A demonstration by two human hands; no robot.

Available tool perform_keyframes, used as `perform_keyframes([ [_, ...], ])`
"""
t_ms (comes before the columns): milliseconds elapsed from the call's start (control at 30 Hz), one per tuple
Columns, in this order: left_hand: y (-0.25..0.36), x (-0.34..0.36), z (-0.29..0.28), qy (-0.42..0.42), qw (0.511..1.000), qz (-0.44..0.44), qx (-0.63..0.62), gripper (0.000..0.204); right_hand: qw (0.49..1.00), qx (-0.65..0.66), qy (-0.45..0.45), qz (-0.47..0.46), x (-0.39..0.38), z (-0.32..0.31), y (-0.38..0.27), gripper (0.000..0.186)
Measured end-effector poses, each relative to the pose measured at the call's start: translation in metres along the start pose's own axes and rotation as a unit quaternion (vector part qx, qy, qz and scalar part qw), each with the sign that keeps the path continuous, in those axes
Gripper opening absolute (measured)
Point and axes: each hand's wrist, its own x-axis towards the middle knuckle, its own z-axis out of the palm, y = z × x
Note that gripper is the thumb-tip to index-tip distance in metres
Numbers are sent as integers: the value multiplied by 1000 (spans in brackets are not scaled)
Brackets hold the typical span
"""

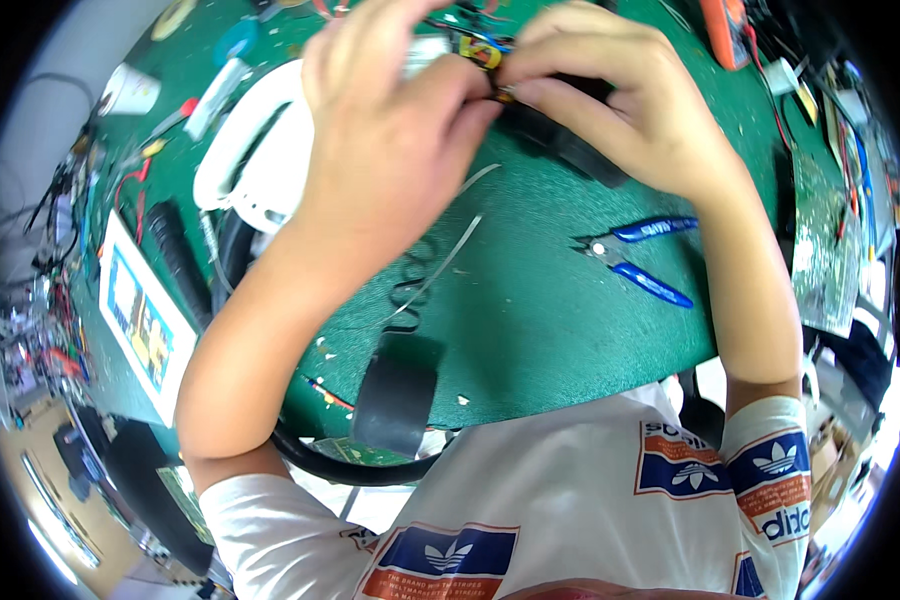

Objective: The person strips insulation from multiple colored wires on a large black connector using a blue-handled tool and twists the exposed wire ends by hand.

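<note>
Both my hands meet at the far middle of the table. My left hand (pixel 390 120) is closed, its thumb and index finger pinching at a small yellow part (pixel 481 52) with black and blue wires. Fingertip to fingertip with it, my right hand (pixel 615 95) pinches something tiny that the fingers mostly hide. Beneath the right hand lies a black elongated object (pixel 570 148), partly covered. Blue-handled side cutters (pixel 600 250) rest with handles spread, nearer to me. A thin grey strip (pixel 452 257) curves across the tabletop below my left hand.
The green tabletop (pixel 540 320) carries a white rounded device (pixel 260 165) at left, beside a white-framed panel (pixel 148 318). A black cylindrical piece (pixel 398 395) sits at the near edge. An orange meter (pixel 725 32) lies far right, near a circuit board (pixel 825 255). A white cup (pixel 131 91) is far left.
</note>
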Motion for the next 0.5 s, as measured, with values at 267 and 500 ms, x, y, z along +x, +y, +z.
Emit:
perform_keyframes([
  [267,4,-4,10,83,985,39,149,17,1000,-19,8,3,5,2,-3,10],
  [500,10,-7,20,40,982,85,165,9,984,-156,84,-25,-17,-15,-38,42],
])
